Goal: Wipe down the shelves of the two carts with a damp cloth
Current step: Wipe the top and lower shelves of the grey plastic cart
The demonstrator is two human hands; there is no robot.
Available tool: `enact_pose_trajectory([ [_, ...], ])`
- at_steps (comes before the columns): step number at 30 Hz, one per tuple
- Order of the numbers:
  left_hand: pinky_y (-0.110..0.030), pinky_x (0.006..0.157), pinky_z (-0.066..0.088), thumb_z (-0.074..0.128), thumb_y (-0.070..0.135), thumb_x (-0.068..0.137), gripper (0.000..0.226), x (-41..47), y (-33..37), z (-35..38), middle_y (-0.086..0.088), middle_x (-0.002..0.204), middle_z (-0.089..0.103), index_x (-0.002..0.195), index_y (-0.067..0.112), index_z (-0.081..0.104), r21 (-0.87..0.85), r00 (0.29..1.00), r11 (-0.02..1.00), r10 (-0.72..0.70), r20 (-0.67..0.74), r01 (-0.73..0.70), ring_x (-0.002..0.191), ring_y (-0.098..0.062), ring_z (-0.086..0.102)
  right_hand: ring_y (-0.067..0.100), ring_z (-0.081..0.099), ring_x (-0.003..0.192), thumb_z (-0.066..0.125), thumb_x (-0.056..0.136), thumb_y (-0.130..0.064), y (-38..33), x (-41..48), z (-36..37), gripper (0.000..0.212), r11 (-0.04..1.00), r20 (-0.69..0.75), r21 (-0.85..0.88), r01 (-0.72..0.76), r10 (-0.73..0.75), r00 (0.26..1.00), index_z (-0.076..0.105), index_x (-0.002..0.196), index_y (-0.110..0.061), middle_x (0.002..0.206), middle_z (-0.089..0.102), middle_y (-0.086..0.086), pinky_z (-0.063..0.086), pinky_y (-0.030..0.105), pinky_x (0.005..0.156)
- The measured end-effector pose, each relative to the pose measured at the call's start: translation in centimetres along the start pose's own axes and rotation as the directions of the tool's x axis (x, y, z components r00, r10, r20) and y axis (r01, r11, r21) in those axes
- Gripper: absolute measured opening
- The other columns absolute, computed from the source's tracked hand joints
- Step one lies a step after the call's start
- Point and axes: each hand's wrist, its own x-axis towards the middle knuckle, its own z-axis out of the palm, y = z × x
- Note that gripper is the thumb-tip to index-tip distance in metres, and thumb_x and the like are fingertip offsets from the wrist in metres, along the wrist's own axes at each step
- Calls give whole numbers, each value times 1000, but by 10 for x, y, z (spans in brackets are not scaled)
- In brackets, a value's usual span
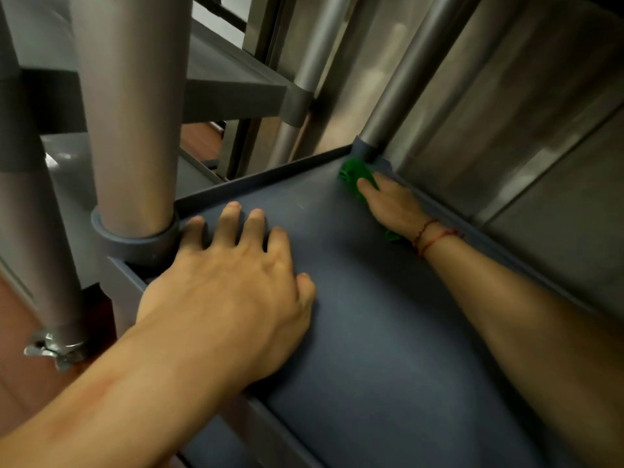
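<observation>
Nearest the lens, the left hand [229, 275] is laid palm-down on the grey-blue shelf [388, 332] of the cart. Its fingers are spread and relaxed, and nothing is grasped. The little finger is set against the grey collar [135, 241] of the near-left post [135, 130]. Beside that post, at the far left, a reddish floor [20, 332] and a metal fitting [54, 349] at the foot of another post are seen. Behind, a shelf of the second cart [229, 79] is visible, well apart from both hands. Further right, the green cloth [353, 170] is pushed into the far corner of the shelf, touching the base of the far post [405, 89]. It is pressed down by the right hand [391, 204], whose fingers are stretched out over it rather than curled; a scrap of cloth shows under the wrist. A red string bracelet [432, 236] is worn on that wrist. Steel wall panels [523, 146] stand along the right edge.
</observation>
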Motion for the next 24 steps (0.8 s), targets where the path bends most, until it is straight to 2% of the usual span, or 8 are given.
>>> enact_pose_trajectory([
  [2,-53,121,7,9,58,95,69,1,1,1,-6,165,-5,152,20,8,20,1000,1000,2,23,-2,152,-27,-9,26,32,146,41,103,-47,-6,-32,3,48,997,39,19,81,-82,996,46,147,-28,158,38,0,22,52,119],
  [5,-53,121,7,7,60,93,70,1,2,1,-5,165,-8,152,22,4,10,999,1000,-3,52,3,152,-26,-10,18,18,152,44,103,-44,-12,-79,3,53,969,87,-16,245,-243,966,35,153,-29,163,26,-5,11,49,123],
  [7,-52,121,7,2,61,91,71,0,2,1,-4,164,-7,151,23,4,19,999,1000,-7,48,7,152,-25,-8,14,14,152,44,104,-40,-9,-91,0,53,957,123,35,289,-291,949,31,154,-28,164,23,-6,7,44,124],
  [9,-52,121,7,3,61,91,71,1,2,0,-3,164,-7,151,24,5,26,999,1000,-1,46,0,152,-24,-8,14,16,152,43,105,-36,-5,-85,-3,52,955,128,63,289,-295,947,31,154,-22,163,25,-3,10,41,124],
  [13,-51,122,8,4,59,92,69,-1,0,0,-3,164,-6,151,24,6,7,1000,1000,5,25,-5,152,-24,-7,25,37,143,40,106,-34,14,-42,-10,48,989,58,49,137,-140,988,41,150,-14,156,40,7,29,33,116],
  [16,-52,122,7,7,59,93,69,-2,-1,0,-4,165,-6,151,23,6,8,1000,1000,8,22,-8,152,-25,-6,37,48,131,35,106,-37,49,-6,-19,46,997,-1,-31,-71,71,998,50,140,-10,146,50,19,38,41,108],
  [19,-52,122,7,11,58,95,66,-1,0,-1,-5,165,-6,151,22,7,1,1000,1000,10,27,-10,152,-26,-6,40,50,126,31,104,-44,72,11,-22,49,974,-16,-86,-207,207,978,53,131,-10,140,52,19,36,51,109],
  [24,-52,121,8,15,56,96,65,1,0,-2,-5,165,-3,151,22,11,-35,999,999,6,32,-5,152,-26,-5,36,38,140,31,105,-45,54,-16,-21,51,984,16,-66,-165,166,986,44,145,-17,154,41,12,26,54,116],
])
